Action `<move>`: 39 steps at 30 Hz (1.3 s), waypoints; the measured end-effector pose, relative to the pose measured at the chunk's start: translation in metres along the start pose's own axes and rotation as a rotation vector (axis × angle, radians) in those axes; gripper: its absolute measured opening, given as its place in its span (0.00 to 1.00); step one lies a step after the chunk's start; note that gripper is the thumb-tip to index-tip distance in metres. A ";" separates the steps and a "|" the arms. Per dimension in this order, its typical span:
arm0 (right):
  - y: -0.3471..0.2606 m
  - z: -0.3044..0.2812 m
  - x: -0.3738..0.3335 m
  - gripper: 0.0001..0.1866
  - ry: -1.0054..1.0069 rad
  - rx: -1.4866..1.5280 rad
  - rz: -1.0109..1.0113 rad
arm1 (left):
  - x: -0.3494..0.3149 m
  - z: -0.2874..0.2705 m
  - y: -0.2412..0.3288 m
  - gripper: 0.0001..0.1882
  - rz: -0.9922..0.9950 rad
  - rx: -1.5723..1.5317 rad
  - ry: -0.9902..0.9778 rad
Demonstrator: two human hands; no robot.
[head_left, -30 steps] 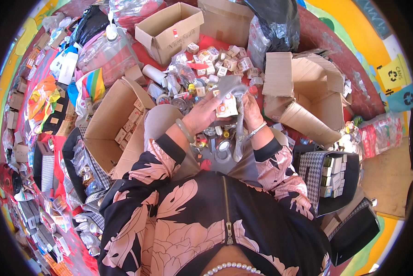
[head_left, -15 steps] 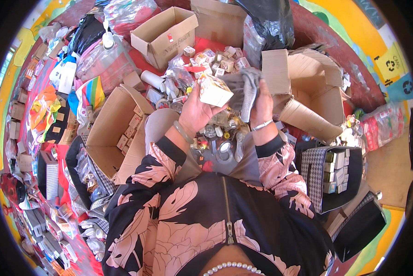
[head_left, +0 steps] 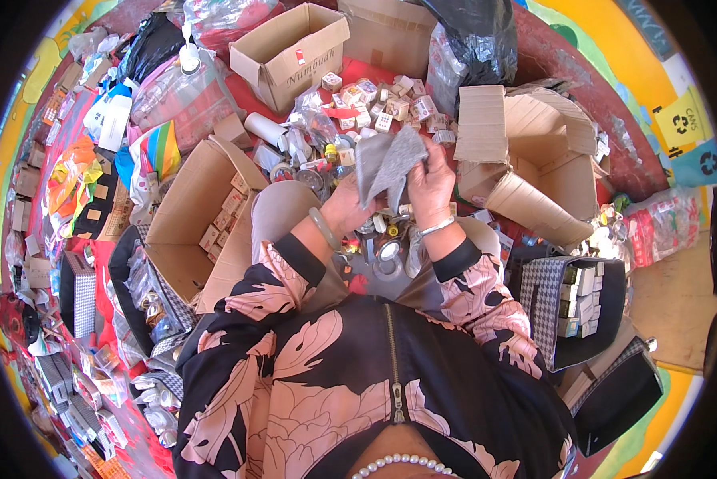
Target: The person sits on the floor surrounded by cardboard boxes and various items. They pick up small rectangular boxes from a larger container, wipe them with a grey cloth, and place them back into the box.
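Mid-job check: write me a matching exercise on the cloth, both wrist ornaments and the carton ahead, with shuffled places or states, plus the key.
Things
1. Soft grey fabric cloth
2. Pale, thick round bangle
3. Slim silver-coloured bracelet
4. Brown cardboard carton with a small red mark

Places or states
A. around the right wrist
B. open-topped, ahead
C. gripped by the right hand
D. around the left wrist

Pairs: 1-C, 2-D, 3-A, 4-B
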State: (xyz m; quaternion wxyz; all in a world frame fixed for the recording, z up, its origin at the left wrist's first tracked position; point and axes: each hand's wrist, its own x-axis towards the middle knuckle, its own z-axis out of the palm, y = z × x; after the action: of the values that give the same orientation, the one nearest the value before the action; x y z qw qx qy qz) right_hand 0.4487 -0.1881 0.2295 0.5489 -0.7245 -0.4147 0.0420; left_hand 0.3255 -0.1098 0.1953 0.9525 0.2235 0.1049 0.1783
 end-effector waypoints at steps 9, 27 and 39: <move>0.039 -0.002 0.023 0.11 0.136 0.936 0.565 | -0.003 0.026 0.004 0.29 0.099 0.368 -0.030; -0.021 -0.028 0.014 0.24 -0.463 -0.093 -0.538 | 0.011 0.011 0.009 0.21 -0.016 -0.309 0.087; -0.015 -0.012 0.008 0.19 0.015 0.207 -0.068 | 0.004 0.008 0.004 0.25 -0.252 -0.125 -0.123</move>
State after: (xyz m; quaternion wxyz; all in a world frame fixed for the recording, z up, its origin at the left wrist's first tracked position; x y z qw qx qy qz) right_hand 0.4517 -0.1909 0.2495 0.6251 -0.6496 -0.4285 0.0607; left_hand 0.3305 -0.1080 0.2038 0.9840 0.1593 0.0624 0.0497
